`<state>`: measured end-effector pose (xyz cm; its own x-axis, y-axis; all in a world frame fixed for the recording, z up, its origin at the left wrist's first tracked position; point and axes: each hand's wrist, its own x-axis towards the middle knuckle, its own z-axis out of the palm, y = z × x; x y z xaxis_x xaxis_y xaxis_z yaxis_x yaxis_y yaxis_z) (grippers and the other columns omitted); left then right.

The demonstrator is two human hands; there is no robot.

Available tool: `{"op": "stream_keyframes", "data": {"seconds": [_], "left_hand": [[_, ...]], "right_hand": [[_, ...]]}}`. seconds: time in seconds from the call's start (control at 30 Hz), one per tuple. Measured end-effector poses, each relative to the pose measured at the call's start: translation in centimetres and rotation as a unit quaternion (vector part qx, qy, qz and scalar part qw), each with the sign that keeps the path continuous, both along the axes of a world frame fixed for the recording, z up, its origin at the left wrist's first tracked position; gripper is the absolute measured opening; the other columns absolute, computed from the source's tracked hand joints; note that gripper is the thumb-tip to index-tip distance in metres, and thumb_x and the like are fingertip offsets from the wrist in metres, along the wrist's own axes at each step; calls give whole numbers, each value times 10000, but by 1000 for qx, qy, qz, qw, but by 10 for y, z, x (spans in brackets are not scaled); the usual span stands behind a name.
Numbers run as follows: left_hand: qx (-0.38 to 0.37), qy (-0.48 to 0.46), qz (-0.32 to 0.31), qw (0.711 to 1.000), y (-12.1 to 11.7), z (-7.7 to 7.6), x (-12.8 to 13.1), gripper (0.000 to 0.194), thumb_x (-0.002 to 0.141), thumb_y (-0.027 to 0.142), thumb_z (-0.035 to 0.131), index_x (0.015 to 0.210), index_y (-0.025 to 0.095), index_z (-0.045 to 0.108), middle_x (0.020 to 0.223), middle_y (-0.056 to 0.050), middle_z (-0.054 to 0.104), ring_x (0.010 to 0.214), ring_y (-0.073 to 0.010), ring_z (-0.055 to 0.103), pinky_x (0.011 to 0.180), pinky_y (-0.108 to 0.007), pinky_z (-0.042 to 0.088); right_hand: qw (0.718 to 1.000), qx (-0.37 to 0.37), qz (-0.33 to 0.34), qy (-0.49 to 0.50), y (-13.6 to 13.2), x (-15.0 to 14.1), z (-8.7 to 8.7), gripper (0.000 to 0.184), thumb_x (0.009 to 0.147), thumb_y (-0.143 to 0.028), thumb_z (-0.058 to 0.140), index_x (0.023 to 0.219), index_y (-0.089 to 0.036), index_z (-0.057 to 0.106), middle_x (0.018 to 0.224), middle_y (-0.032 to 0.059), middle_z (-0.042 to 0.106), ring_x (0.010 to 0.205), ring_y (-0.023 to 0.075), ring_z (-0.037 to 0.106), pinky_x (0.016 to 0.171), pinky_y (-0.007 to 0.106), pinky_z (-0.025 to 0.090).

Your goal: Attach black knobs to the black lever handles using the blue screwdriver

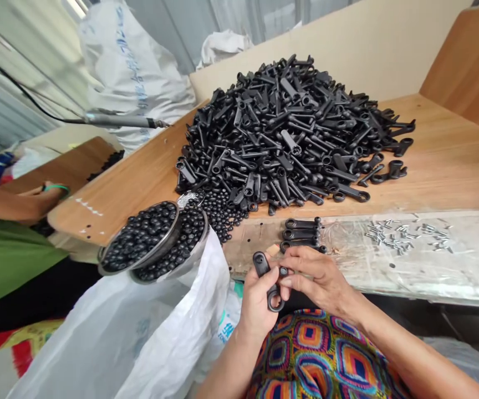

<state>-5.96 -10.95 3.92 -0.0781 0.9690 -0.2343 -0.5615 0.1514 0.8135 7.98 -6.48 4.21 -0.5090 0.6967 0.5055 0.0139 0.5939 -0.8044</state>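
Note:
My left hand (258, 299) is closed around a black plastic crank handle (261, 265), whose ringed end (275, 300) points down toward my lap. Right beside it, my right hand (320, 280) pinches a small black knob (283, 271) between thumb and fingers, close to the handle. Just beyond my fingers, several crank handles with knobs (301, 234) lie in a row on the worn bench edge. Farther off, a large heap of loose black crank handles (293, 133) covers the wooden table.
Small metal pins (406, 235) are scattered on the bench edge at right. Two metal bowls (173, 233) of black knobs stand at left, with more loose knobs (223, 210) nearby. A power screwdriver (123, 120) hangs upper left. A co-worker's arm (15, 202) shows at far left.

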Motion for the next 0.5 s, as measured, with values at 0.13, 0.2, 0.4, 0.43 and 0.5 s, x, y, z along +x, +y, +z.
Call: {"op": "stream_keyframes", "data": {"seconds": [0.13, 0.2, 0.4, 0.43, 0.5], "left_hand": [[1, -18, -21, 1000, 5, -1, 13, 416, 736, 247, 647, 1124, 163, 526, 553, 46, 537, 407, -58, 486, 349, -132, 252], [2, -7, -20, 1000, 7, -1, 18, 386, 735, 255, 649, 1093, 161, 541, 573, 42, 542, 417, -60, 491, 352, -137, 253], [-2, 17, -8, 1000, 7, -1, 25, 339, 735, 273, 654, 1038, 152, 558, 559, 35, 546, 416, -64, 491, 357, -138, 266], [-6, 16, -11, 1000, 8, -1, 25, 340, 737, 270, 653, 1039, 151, 556, 547, 37, 542, 411, -63, 486, 354, -136, 260], [-11, 14, -17, 1000, 11, -2, 24, 347, 735, 263, 654, 1047, 152, 550, 534, 41, 537, 409, -64, 486, 354, -134, 259]], "right_hand": [[998, -40, -34, 46, -4, 5, -8, 205, 867, -267, 528, 984, -209, 686, 941, 63, 656, 931, 177, 579, 819, 308, 445], [995, -60, -47, 71, -5, 7, -12, 189, 854, -270, 551, 963, -215, 694, 968, 66, 650, 920, 178, 581, 806, 307, 451], [982, -127, -56, 132, -5, 8, -25, 180, 811, -254, 611, 969, -236, 697, 980, 62, 641, 882, 176, 601, 819, 319, 468], [980, -136, -59, 135, -4, 7, -27, 181, 809, -248, 614, 970, -239, 696, 978, 61, 643, 885, 176, 602, 830, 323, 467], [976, -152, -66, 140, -1, 5, -31, 181, 809, -242, 614, 973, -239, 692, 969, 59, 649, 887, 176, 606, 846, 332, 467]]}}
